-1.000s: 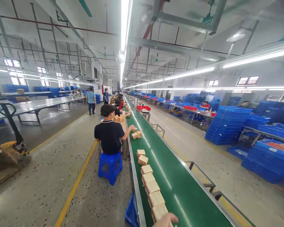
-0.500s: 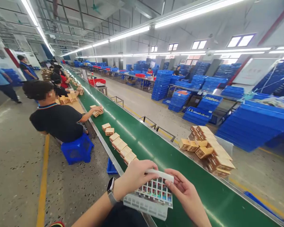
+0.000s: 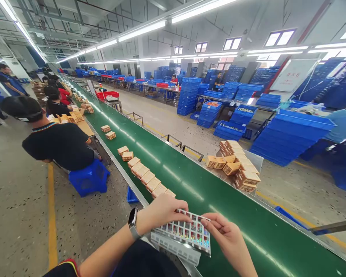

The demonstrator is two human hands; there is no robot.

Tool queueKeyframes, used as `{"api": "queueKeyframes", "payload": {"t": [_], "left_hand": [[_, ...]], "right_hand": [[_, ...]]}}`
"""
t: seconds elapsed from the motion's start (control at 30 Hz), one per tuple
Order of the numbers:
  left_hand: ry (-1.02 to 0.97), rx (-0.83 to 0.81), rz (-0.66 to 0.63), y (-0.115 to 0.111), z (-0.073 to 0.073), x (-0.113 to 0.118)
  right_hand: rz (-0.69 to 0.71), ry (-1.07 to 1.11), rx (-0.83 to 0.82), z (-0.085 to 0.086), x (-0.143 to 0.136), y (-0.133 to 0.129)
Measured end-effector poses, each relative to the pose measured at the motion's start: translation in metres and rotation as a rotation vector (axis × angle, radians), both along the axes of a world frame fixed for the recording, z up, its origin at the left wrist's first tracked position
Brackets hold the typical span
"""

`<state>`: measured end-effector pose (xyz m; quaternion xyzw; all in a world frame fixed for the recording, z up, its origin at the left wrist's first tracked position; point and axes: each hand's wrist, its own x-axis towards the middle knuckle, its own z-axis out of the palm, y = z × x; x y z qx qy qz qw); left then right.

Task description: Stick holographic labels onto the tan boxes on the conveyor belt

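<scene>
A white gridded sheet with shiny red, blue and green pieces in its cells is held above the near side of the green conveyor belt. My left hand, with a watch on the wrist, grips its upper left edge between thumb and fingers. My right hand pinches the upper right corner. Below the sheet hangs a translucent white perforated strip. Just beyond my left hand, a row of small wooden boxes lies along the belt's left side.
The green belt runs diagonally away. A person in black sits on a blue stool at the left. More wooden boxes are stacked beyond the belt's right edge, with blue crates behind.
The white flap along the sheet's top edge no longer stands up, and more cells show. The view has shifted right. The seated person's hand has left the boxes on the belt.
</scene>
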<state>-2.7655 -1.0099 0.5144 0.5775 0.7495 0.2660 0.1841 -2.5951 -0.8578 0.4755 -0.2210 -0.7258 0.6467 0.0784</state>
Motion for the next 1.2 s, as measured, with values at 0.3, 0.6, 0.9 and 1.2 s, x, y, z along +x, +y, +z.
{"api": "queueKeyframes", "payload": {"t": [0.3, 0.6, 0.9, 1.2], "left_hand": [[-0.065, -0.035, -0.179, 0.022, 0.008, 0.007], [0.048, -0.096, -0.39, 0.046, 0.003, -0.061], [-0.066, -0.159, -0.369, 0.03, -0.039, -0.21], [-0.187, -0.307, -0.516, 0.03, -0.081, -0.292]], "right_hand": [[-0.161, 0.06, 0.238, 0.011, 0.031, -0.009], [-0.205, -0.039, 0.058, 0.006, -0.022, -0.023], [-0.505, -0.108, 0.055, -0.039, -0.157, -0.076], [-0.539, -0.232, 0.31, -0.05, -0.216, -0.096]]}}
